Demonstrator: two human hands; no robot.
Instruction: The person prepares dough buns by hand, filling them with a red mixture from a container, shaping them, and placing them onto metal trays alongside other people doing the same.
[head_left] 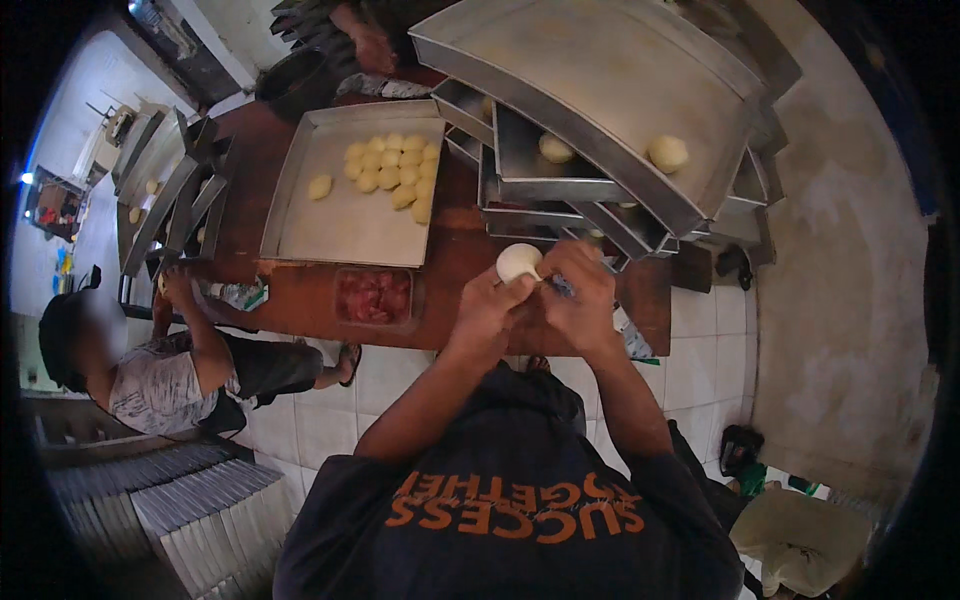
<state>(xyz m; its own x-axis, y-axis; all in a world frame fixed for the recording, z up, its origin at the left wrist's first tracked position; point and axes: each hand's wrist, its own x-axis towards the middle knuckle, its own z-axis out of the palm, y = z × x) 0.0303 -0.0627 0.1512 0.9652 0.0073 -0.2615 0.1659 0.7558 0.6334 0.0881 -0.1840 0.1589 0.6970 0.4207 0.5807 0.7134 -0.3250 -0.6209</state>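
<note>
A pale round dough ball (518, 262) is held up over the near edge of the table, in front of my body. My left hand (486, 316) is closed round its lower side, thumb pressed against the dough. My right hand (582, 298) meets it from the right, its fingers bent and pinching at the dough's edge. Something small and bluish shows by the right fingers; I cannot make out what it is. To the left of my hands, a clear plastic tub (340, 318) holds a chunky dark red filling (376, 297).
Behind the tub lies a metal tray (335, 235) with many dough balls (390, 165). Stacked metal trays (600, 70) rise at the back right, close beyond my hands. A co-worker (170, 380) is at the left; another person's hand (372, 48) shows at the far side.
</note>
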